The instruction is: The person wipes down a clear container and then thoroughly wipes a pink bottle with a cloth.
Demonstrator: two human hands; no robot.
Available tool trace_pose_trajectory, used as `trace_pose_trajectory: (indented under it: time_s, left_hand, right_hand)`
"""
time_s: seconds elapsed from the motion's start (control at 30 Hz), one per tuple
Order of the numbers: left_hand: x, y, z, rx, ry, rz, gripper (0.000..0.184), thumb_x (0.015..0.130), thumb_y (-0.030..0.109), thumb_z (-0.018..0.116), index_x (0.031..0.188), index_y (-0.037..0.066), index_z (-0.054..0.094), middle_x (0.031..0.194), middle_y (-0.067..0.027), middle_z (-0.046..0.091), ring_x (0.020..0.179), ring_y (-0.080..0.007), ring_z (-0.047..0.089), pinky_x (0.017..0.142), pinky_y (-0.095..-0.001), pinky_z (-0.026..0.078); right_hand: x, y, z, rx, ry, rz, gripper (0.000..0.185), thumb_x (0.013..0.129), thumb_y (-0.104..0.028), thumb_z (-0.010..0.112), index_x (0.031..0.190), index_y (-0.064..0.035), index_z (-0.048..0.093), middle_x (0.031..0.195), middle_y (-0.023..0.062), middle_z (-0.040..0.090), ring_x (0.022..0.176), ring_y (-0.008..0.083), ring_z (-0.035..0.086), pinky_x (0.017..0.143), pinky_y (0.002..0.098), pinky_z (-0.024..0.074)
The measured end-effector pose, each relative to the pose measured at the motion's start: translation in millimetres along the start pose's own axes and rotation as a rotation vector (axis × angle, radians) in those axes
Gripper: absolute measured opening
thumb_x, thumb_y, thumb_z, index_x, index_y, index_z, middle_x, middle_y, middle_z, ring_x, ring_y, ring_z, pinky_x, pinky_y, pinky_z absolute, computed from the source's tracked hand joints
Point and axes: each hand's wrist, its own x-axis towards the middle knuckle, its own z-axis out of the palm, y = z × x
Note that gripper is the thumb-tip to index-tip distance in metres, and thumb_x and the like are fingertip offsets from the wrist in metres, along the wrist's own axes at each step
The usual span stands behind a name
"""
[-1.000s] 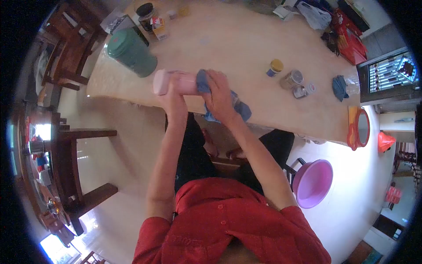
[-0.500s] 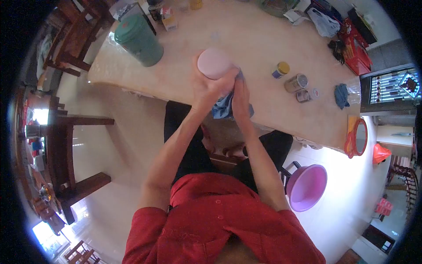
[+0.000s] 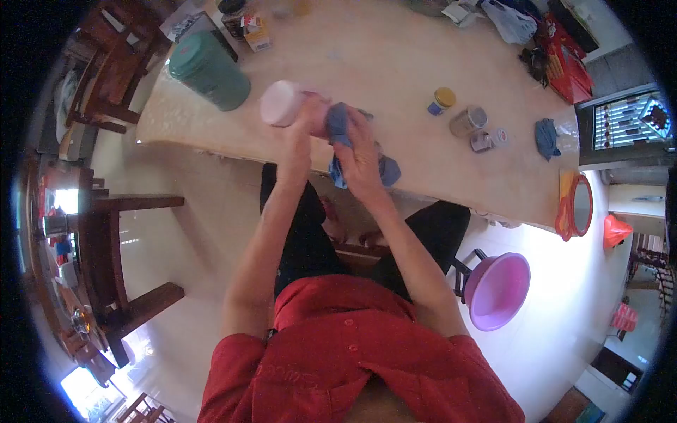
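1. Object in hand: a pink bottle (image 3: 280,103), held over the desk (image 3: 395,60) close to its near edge, left of that edge's middle. It lies slantwise, pale end toward the left edge. Contact with the desk cannot be determined.

2. Left hand (image 3: 302,125): closed round the bottle's body, just behind the pale end. Finger detail is blurred.

3. Right hand (image 3: 363,148): curled over a blue cloth (image 3: 338,124), which is pressed at the bottle's opposite end. Loose folds hang at the near edge.

4. Change noted: half a second ago the pale end faced upward and the hands were close together. The bottle has since been tipped toward the left edge, and the hands stand farther apart.

5. Significance, as judged: the left hand serves as the steadying grip, while the turn gives the cloth access to the opposite end. That end is mostly covered, so its surface cannot be inspected.

6. Surroundings: a green canister (image 3: 211,72) stands by the left edge. Toward the right edge are a yellow-lidded jar (image 3: 442,101), a clear jar (image 3: 467,123) and a smaller jar (image 3: 484,142) just beside it. A second blue cloth (image 3: 546,139) lies near the right edge; a red-framed mirror (image 3: 581,204) is at the near right corner.
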Motion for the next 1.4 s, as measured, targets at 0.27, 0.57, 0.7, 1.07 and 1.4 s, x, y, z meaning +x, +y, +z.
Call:
trace_pose_trajectory:
  time_s: [0.27,0.57,0.7,1.07,1.4]
  left_hand:
    - [6.5,-3.1,-40.4,-0.279,0.326,0.110,0.016,0.079,0.006,0.062,0.092,0.001,0.055,0.085,-0.0055,0.058,0.078,-0.0152,0.057,0.070,-0.0283,0.048]
    - [2.4,-10.7,-42.2,-0.270,0.249,0.126,0.032,0.076,0.007,0.066,0.103,0.002,0.048,0.095,-0.0060,0.055,0.086,-0.0157,0.055,0.075,-0.0294,0.047]
    - [3.1,-8.8,-18.8,-0.042,0.286,0.272,0.034,0.076,0.006,0.065,0.104,0.001,0.046,0.089,-0.0087,0.058,0.079,-0.0188,0.058,0.071,-0.0313,0.048]
    - [-2.6,13.0,8.6,0.197,0.339,0.258,0.056,0.070,0.009,0.073,0.112,0.002,0.038,0.104,-0.0101,0.050,0.093,-0.0171,0.051,0.079,-0.0317,0.045]
    - [-7.3,-4.9,41.8,0.138,0.003,0.227,0.059,0.063,0.012,0.076,0.110,0.001,0.042,0.094,-0.0115,0.058,0.084,-0.0192,0.059,0.072,-0.0302,0.049]
  right_hand:
    - [28.5,19.3,22.3,-0.360,-0.095,-0.262,0.039,0.081,-0.027,0.055,0.110,-0.0008,0.052,0.113,0.0176,0.051,0.102,0.0366,0.047,0.086,0.0410,0.0369]
    - [19.0,60.5,5.7,-0.352,-0.063,0.202,0.029,0.086,-0.023,0.046,0.101,0.0007,0.054,0.097,0.0252,0.053,0.087,0.0411,0.051,0.075,0.0480,0.0410]
    - [14.8,40.3,9.7,-0.285,0.091,0.226,0.037,0.091,-0.030,0.040,0.101,0.0039,0.051,0.094,0.0277,0.052,0.088,0.0443,0.049,0.076,0.0487,0.0385]
    - [-24.0,33.2,3.9,-0.400,0.103,0.269,0.037,0.080,-0.011,0.051,0.113,0.0051,0.044,0.108,0.0275,0.046,0.100,0.0445,0.044,0.086,0.0468,0.0362]
    - [-13.5,33.2,-35.2,-0.198,0.304,0.257,0.037,0.078,-0.008,0.053,0.114,0.0021,0.048,0.112,0.0190,0.048,0.101,0.0306,0.049,0.089,0.0368,0.0384]
